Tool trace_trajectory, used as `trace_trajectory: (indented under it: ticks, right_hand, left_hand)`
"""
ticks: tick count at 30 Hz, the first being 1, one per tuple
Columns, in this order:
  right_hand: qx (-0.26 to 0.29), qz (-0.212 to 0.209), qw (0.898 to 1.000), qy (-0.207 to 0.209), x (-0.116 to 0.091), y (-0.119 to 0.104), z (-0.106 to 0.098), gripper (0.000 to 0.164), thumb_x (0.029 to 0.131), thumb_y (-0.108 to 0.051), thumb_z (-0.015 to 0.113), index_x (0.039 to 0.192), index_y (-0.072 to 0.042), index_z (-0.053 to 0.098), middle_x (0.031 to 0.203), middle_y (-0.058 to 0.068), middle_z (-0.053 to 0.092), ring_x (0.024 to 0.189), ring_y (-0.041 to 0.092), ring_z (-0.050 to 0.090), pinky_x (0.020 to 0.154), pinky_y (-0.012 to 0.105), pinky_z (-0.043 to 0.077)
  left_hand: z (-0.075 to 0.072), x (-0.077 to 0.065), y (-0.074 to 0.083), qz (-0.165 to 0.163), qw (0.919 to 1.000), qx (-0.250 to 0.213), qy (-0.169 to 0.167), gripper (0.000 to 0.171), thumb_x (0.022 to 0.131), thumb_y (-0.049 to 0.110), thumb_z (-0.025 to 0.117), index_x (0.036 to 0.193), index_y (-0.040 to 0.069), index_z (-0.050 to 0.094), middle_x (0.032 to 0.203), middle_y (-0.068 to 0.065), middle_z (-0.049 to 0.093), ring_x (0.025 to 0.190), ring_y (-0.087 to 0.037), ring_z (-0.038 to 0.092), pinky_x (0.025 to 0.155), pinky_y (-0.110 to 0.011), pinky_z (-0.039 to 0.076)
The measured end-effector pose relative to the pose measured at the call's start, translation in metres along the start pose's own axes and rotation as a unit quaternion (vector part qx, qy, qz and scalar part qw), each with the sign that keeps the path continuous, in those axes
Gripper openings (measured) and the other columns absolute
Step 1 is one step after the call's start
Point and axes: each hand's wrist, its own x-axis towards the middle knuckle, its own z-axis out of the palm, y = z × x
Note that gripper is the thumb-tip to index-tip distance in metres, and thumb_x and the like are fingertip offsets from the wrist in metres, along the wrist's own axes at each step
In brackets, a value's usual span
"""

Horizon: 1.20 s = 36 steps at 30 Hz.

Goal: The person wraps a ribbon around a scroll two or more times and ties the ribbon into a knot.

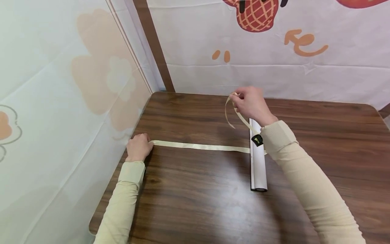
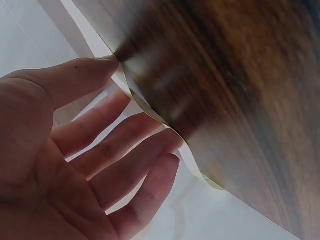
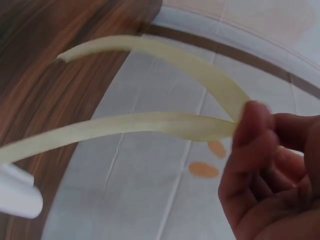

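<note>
My right fingers (image 3: 250,155) pinch the ribbon (image 1: 201,147), left fingers (image 2: 137,166) too (it seems). Strong pulling could shift the white tube (image 1: 259,173)

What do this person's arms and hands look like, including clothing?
The left sleeve and right sleeve are long, pale cream and wrinkled, each ending in a wide cuff at the wrist. The left hand and right hand are bare, with no glove or ring visible. A small black item shows beside the right cuff.
</note>
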Motion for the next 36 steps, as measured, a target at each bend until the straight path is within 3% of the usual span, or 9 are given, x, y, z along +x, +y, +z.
trace_trajectory:
  ticks: [7, 13, 17, 20, 24, 27, 32, 34, 36]
  right_hand:
    - [-0.040, -0.048, 0.998, -0.025, 0.011, -0.015, 0.016, 0.017, 0.092, -0.020, 0.059, 0.089, -0.011, 0.072, 0.070, 0.001, 0.062, 0.066, 0.017, 0.051, 0.063, 0.028, 0.038]
    - [-0.011, -0.080, 0.991, -0.107, 0.017, -0.025, 0.032, 0.031, 0.091, -0.010, 0.053, 0.118, -0.003, 0.067, 0.097, 0.011, 0.071, 0.083, 0.020, 0.062, 0.073, 0.029, 0.045]
    - [-0.007, -0.108, 0.979, -0.173, 0.017, -0.031, 0.043, 0.048, 0.087, -0.002, 0.048, 0.135, 0.000, 0.054, 0.122, 0.015, 0.065, 0.099, 0.025, 0.063, 0.080, 0.035, 0.047]
    - [-0.023, -0.133, 0.969, -0.207, 0.017, -0.035, 0.054, 0.054, 0.086, 0.000, 0.047, 0.140, 0.000, 0.048, 0.132, 0.015, 0.060, 0.098, 0.024, 0.061, 0.083, 0.036, 0.046]
    - [-0.047, -0.155, 0.959, -0.232, 0.017, -0.037, 0.066, 0.057, 0.085, 0.001, 0.048, 0.142, 0.002, 0.044, 0.122, 0.017, 0.063, 0.073, 0.019, 0.050, 0.080, 0.034, 0.043]
    - [-0.051, -0.159, 0.955, -0.247, 0.017, -0.038, 0.073, 0.059, 0.084, 0.001, 0.049, 0.142, 0.004, 0.042, 0.123, 0.019, 0.062, 0.067, 0.019, 0.041, 0.082, 0.035, 0.041]
    - [-0.047, -0.150, 0.950, -0.269, 0.016, -0.039, 0.081, 0.058, 0.085, 0.001, 0.049, 0.142, 0.005, 0.041, 0.140, 0.019, 0.053, 0.099, 0.027, 0.055, 0.097, 0.039, 0.043]
    - [-0.043, -0.149, 0.950, -0.271, 0.016, -0.040, 0.084, 0.058, 0.085, 0.001, 0.049, 0.142, 0.004, 0.042, 0.138, 0.018, 0.054, 0.108, 0.027, 0.055, 0.099, 0.039, 0.043]
    - [-0.034, -0.151, 0.950, -0.272, 0.016, -0.041, 0.086, 0.058, 0.084, 0.000, 0.048, 0.142, 0.002, 0.042, 0.128, 0.018, 0.060, 0.106, 0.028, 0.055, 0.098, 0.039, 0.043]
  left_hand:
    - [0.001, 0.001, 0.001, -0.004, 0.9999, 0.006, 0.008, 0.014, 0.081, 0.012, 0.056, 0.068, 0.007, 0.058, 0.069, -0.012, 0.061, 0.062, -0.030, 0.058, 0.053, -0.045, 0.044]
    - [0.003, 0.001, 0.001, 0.003, 0.9998, 0.009, 0.018, 0.018, 0.081, 0.009, 0.056, 0.063, 0.008, 0.055, 0.063, -0.010, 0.056, 0.056, -0.027, 0.053, 0.049, -0.041, 0.040]
    - [0.002, -0.002, 0.003, 0.013, 0.9993, 0.014, 0.034, 0.016, 0.079, 0.009, 0.056, 0.063, 0.006, 0.056, 0.063, -0.012, 0.058, 0.056, -0.028, 0.055, 0.049, -0.042, 0.042]
    - [0.001, -0.004, 0.005, 0.014, 0.9990, 0.015, 0.039, 0.014, 0.079, 0.009, 0.057, 0.065, 0.004, 0.058, 0.066, -0.014, 0.060, 0.059, -0.030, 0.057, 0.051, -0.044, 0.044]
    - [0.001, -0.003, 0.004, 0.013, 0.9991, 0.015, 0.036, 0.013, 0.081, 0.009, 0.058, 0.071, 0.002, 0.062, 0.072, -0.017, 0.064, 0.066, -0.035, 0.062, 0.057, -0.049, 0.048]
    - [0.002, -0.001, 0.002, 0.011, 0.9992, 0.015, 0.035, 0.012, 0.082, 0.010, 0.059, 0.074, 0.002, 0.064, 0.076, -0.019, 0.066, 0.069, -0.037, 0.063, 0.059, -0.052, 0.049]
    - [0.001, -0.002, 0.002, 0.009, 0.9994, 0.018, 0.028, 0.012, 0.082, 0.011, 0.061, 0.077, 0.002, 0.065, 0.078, -0.019, 0.067, 0.069, -0.036, 0.063, 0.058, -0.052, 0.049]
    - [0.000, -0.003, 0.002, 0.008, 0.9994, 0.019, 0.026, 0.012, 0.083, 0.012, 0.061, 0.077, 0.002, 0.065, 0.078, -0.019, 0.067, 0.069, -0.036, 0.063, 0.057, -0.051, 0.049]
    - [0.001, -0.003, 0.002, 0.007, 0.9995, 0.019, 0.026, 0.013, 0.083, 0.012, 0.061, 0.078, 0.001, 0.065, 0.078, -0.019, 0.067, 0.069, -0.036, 0.063, 0.057, -0.051, 0.049]
